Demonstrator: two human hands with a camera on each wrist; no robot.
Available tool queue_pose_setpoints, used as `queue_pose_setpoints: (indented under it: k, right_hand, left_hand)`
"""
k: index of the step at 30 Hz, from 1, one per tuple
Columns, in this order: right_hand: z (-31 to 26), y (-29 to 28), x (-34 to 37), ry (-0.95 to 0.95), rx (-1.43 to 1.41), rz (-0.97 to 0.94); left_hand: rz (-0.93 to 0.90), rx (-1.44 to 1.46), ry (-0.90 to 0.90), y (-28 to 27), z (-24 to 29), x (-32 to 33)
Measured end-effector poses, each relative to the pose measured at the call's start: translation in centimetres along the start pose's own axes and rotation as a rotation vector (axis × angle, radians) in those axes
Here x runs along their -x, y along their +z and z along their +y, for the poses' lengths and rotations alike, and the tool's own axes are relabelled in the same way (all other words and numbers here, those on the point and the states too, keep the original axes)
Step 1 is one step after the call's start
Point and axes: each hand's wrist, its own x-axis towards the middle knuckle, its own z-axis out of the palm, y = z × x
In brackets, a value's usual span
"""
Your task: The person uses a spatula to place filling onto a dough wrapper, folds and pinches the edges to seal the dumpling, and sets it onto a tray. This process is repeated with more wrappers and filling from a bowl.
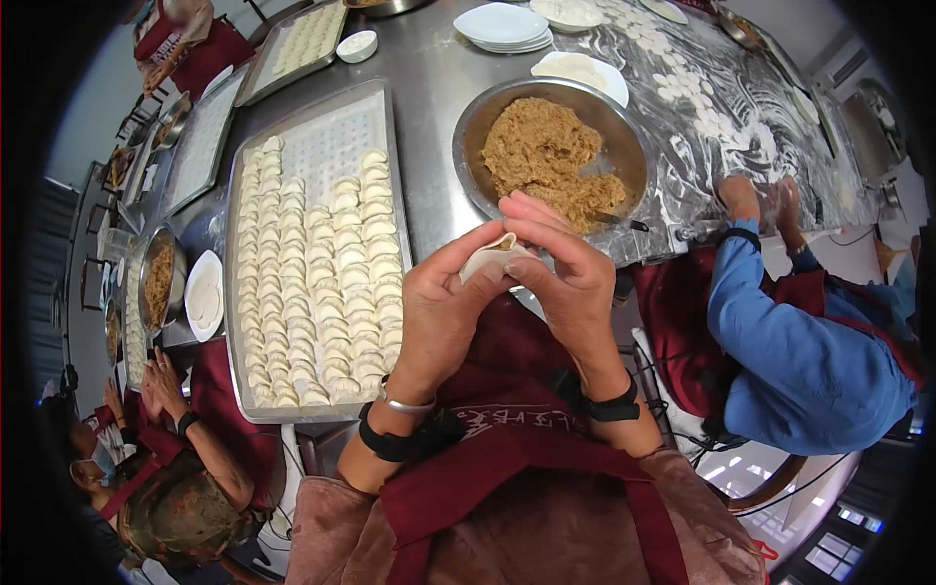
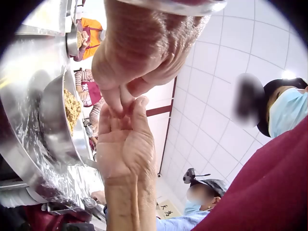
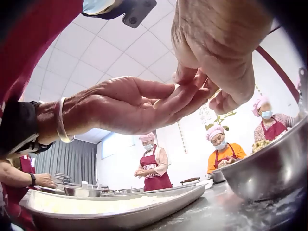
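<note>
A dumpling [image 1: 480,261], its pale wrapper folded up around brown filling, sits between both hands in front of the chest. Filling shows at the gap along its top edge. On one side the left hand [image 1: 441,307] holds it, thumb against the near face. From the other side the right hand [image 1: 570,288] pinches the wrapper between thumb and fingers. The fingertips of both hands meet around it. In the left wrist view the right hand [image 2: 126,149] is seen from the palm side, and the fingers mostly hide the dumpling. The left hand [image 3: 130,106] stretches across the right wrist view.
A metal tray [image 1: 400,210] with rows of dumplings lies to the left. Ahead stands a steel bowl [image 1: 639,146] of filling with a dark-handled utensil. Plates [image 1: 502,24] and floured wrappers [image 1: 682,83] lie farther back. A person in blue sleeves [image 1: 799,341] works at the right.
</note>
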Motion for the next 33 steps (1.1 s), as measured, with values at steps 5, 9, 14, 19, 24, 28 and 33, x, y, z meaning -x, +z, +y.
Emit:
queue_pose_setpoints:
  k: [5, 9, 14, 19, 24, 28, 33]
  right_hand:
    - [0.3, 0.0, 0.1, -0.066, 0.115, 0.01]
    - [-0.1, -0.3, 0.0, -0.135, 0.253, -0.026]
    - [-0.9, -0.8, -0.1, -0.185, 0.369, -0.095]
    - [-1.6, -0.6, -0.6, -0.175, 0.421, -0.096]
    - [0.0, -0.4, -0.4, -0.05, 0.069, -0.002]
    - [-0.9, 0.9, -0.5, 0.031, -0.109, 0.119]
    - [-1.5, 1.3, -0.9, -0.157, 0.235, 0.152]
  left_hand:
    - [0.005, -0.008, 0.003, -0.2, -0.5, -0.1]
    - [-0.074, -0.235, -0.038, -0.9, 0.9, -0.4]
    - [-0.201, -0.352, -0.098, -1.6, 1.6, -1.2]
    - [-0.178, -0.425, -0.038, -1.5, 2.0, -1.3]
    - [-0.152, -0.143, -0.075, -0.5, 1.6, -0.8]
    - [-0.027, 0.157, -0.029, -0.1, 0.1, -0.6]
    - [0.082, 0.142, 0.046, 0.7, -0.7, -0.6]
